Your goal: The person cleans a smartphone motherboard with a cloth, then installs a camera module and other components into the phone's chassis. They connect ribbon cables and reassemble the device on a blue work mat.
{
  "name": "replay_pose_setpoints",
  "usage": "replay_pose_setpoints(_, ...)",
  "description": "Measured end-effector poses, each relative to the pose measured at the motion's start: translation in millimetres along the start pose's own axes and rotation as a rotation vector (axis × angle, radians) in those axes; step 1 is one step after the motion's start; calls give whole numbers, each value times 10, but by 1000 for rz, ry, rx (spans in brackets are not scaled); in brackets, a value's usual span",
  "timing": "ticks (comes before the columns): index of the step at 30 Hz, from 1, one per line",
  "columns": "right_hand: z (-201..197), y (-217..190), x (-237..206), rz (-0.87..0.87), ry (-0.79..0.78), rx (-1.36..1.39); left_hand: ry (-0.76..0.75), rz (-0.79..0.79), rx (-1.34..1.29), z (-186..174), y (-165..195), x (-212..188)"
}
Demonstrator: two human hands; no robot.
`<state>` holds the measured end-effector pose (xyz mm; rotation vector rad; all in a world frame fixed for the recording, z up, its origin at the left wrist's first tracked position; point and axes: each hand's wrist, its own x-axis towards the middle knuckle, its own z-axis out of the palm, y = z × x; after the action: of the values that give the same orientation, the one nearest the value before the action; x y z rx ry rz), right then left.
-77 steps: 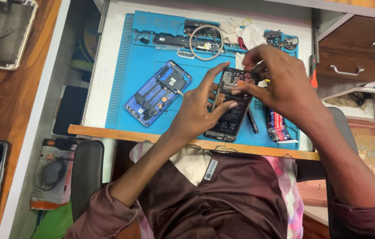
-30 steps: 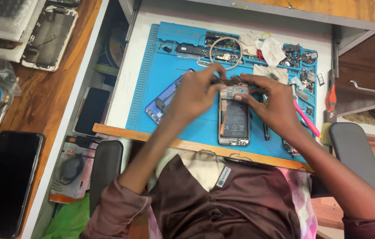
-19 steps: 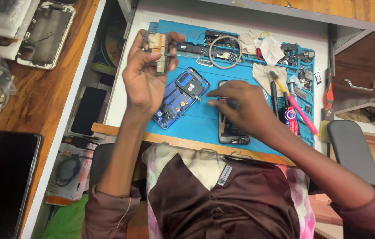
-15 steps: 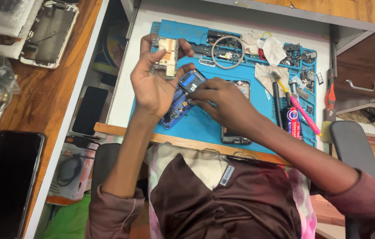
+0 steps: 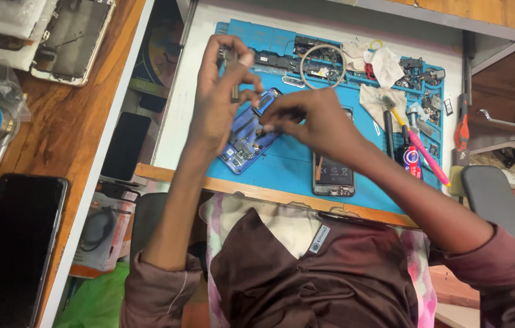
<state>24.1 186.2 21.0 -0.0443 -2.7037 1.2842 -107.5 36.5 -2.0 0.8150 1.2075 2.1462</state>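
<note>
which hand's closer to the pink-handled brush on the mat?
Right. The right hand is beside the pink-handled brush, toward the mat's middle; the left hand is beyond it, farther away.

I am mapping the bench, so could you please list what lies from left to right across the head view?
Black phone lying screen-up on the wooden top → dark phone in the gap beside the white bench → left hand → right hand → pink-handled tool on the blue mat → metal drawer handle.

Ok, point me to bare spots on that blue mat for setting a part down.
Bare blue mat lies along the near wooden edge, between the blue phone back and the opened phone. The far strip around the wire ring and the right side by the pink-handled tool are crowded.
</note>
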Motion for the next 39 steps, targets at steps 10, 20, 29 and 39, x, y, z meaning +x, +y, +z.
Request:
replay_pose_setpoints(10,112,-59,35,-213,27,-354,-28,-92,393,-54,68,-38)
replay_pose_setpoints(20,168,-96,28,-261,72,-429,1,-33,191,-185,76,-34)
replay_pose_setpoints(29,23,-76,5,145,148,-100,-155,152,968,-142,175,-54)
replay_pose_setpoints(39,18,-9,-31,-176,182,-327,-221,88,930,-210,124,-62)
